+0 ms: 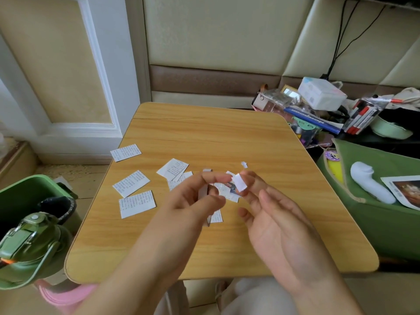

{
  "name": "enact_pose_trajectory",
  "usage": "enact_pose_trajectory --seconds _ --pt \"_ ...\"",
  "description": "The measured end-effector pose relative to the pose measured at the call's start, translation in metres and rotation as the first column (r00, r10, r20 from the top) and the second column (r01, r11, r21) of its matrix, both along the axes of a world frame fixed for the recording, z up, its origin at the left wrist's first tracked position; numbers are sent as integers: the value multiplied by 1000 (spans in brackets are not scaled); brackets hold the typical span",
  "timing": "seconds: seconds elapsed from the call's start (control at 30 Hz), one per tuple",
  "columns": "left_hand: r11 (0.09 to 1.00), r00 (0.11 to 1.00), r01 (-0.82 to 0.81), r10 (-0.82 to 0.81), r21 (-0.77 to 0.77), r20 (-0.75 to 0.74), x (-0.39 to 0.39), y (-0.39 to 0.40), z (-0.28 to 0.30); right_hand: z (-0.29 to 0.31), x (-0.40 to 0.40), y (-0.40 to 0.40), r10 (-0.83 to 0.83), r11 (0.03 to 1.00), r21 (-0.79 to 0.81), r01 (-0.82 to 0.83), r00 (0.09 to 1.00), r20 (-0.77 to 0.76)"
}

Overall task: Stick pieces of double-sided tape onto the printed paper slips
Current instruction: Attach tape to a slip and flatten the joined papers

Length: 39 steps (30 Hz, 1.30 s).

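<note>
Several printed paper slips lie on the wooden table (204,133): one at the far left (125,152), two nearer (131,183) (137,204), and overlapping ones in the middle (172,169). More slips (227,193) are partly hidden under my hands. My left hand (188,201) grips a grey tape strip (203,193) in its curled fingers, and its index fingertip touches a small white tape piece (239,185). That piece clings to the fingertips of my right hand (277,219), which is palm up with its thumb apart. A tiny white scrap (244,164) lies behind.
A green bin (34,192) and a green bottle (29,244) stand off the table's left edge. To the right is a green pouch (375,223) holding a white object. Boxes, pens and a notebook (318,105) are piled at the back right.
</note>
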State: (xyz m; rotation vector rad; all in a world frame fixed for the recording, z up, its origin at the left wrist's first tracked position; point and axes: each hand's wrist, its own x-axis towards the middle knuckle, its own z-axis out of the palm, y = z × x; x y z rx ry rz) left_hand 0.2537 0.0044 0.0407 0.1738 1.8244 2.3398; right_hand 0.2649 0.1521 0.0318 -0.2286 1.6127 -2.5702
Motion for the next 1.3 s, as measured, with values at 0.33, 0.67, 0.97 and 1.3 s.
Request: enact_pose_trajectory --seconds 0.33,0.67,0.97,1.3 --pt "976 988 11 -45 217 151 4 3 1 -1 4 -5 -10 998 66 15 997 -71" --pt "948 958 121 -189 293 216 2 -6 0 -10 2 2 -130 785 528 325 919 -371" --pt "942 949 171 -237 289 209 3 -7 1 -12 1 4 -172 547 644 535 825 -539" --pt "939 952 189 -247 289 179 4 -8 3 -15 -2 5 -98 250 643 724 680 -727"
